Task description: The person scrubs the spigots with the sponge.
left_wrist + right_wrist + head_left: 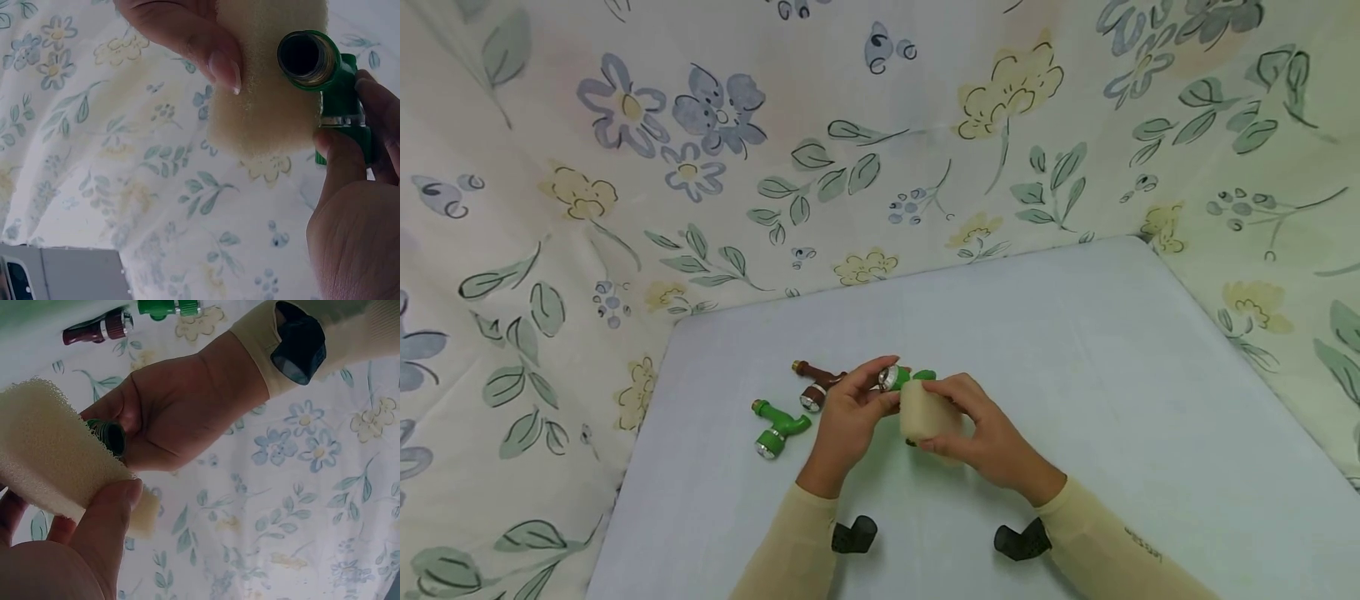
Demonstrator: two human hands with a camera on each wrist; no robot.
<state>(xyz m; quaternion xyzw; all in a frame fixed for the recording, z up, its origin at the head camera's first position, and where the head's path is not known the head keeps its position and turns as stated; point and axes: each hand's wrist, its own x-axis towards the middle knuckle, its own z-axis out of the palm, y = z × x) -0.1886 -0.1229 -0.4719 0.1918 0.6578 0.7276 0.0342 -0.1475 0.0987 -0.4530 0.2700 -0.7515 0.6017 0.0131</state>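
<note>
My left hand (846,421) pinches a green tap (892,378) by its chrome-ringed knob end, between thumb and fingers. In the left wrist view the tap's threaded, open inlet (306,59) faces the camera. A cream-coloured block sponge (925,417) is gripped by my right hand (996,433), thumb on one side and fingers on the other. The sponge lies against the tap's side and covers part of it in the head view. In the right wrist view the sponge (56,444) hides most of the tap, with only the green threaded end (109,436) showing.
Left of my hands, a second green tap (781,423) lies on the white table (1075,350). Behind it lies a brown tap (818,385), partly hidden by my left hand. Floral cloth (880,167) hangs around the table's back and sides.
</note>
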